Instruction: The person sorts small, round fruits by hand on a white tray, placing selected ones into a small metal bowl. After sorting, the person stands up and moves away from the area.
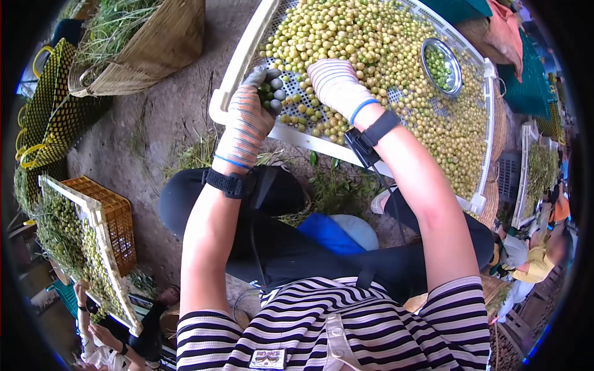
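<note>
My left hand (249, 117) wears a striped knit glove with grey-coated fingertips. Its fingers curl, palm up, around several dark green round fruits (265, 98) at the near left corner of a white perforated tray (312, 142). My right hand (337, 86), in a pale striped glove, reaches back-down among the yellow-green round fruits (328, 34) spread over the tray. Its fingers are hidden beneath the hand, so their grip does not show. To the right, a round metal bowl (458, 77) with small greener fruits stands on the fruit layer.
A woven basket (145, 52) of grass stands at upper left beside a black-and-yellow mesh bag (46, 105). At left, another fruit tray (105, 241) rests by an orange crate (117, 198); a person's hands (102, 334) are near it. More people sit at right.
</note>
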`<action>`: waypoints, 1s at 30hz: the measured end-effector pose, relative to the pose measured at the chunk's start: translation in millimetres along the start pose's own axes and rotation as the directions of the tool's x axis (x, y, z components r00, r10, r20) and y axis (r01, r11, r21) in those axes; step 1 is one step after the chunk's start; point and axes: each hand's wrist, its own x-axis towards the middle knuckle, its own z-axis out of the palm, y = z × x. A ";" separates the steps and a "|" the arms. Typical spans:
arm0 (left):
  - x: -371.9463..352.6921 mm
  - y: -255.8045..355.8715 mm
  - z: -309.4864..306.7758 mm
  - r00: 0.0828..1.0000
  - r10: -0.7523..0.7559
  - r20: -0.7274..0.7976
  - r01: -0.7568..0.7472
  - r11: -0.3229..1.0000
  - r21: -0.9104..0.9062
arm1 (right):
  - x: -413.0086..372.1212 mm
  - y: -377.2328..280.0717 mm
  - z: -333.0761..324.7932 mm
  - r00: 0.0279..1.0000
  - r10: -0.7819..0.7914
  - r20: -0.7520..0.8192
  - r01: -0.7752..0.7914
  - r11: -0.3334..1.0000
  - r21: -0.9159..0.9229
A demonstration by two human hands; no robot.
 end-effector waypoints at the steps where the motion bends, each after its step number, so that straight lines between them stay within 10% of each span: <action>1: 1.0 -0.9 -1.2 1.000 -0.014 0.018 0.013 1.000 0.010 | -1.4 4.4 -2.1 0.999 -0.011 0.033 0.010 1.000 0.025; 5: 2.7 -2.9 1.9 0.996 -0.088 0.004 0.088 0.995 0.036 | -11.4 29.3 -6.5 1.000 -0.003 -0.013 0.007 0.934 0.357; 11: 2.2 -19.6 7.6 0.986 -0.161 0.048 0.162 0.987 -0.007 | -20.5 15.7 -37.6 0.969 -0.246 0.008 0.083 0.355 0.931; 14: 0.7 -16.2 6.0 0.982 -0.177 0.060 0.181 0.981 -0.065 | 2.8 20.1 -18.9 0.969 -0.048 -0.242 0.155 0.883 0.442; 18: -3.1 -10.2 7.2 0.991 -0.136 -0.004 0.135 0.989 -0.064 | 11.7 -8.7 -0.3 0.994 -0.063 -0.085 0.071 0.994 0.086; 24: 2.6 -13.4 4.5 0.992 -0.085 -0.095 0.086 0.996 0.005 | 3.5 -14.7 -4.3 0.999 0.020 -0.033 -0.015 0.988 0.151; 30: -4.9 -23.8 7.2 0.991 -0.115 0.067 0.092 0.955 0.281 | -40.3 -1.5 -1.1 0.958 0.173 -0.229 0.050 0.684 0.727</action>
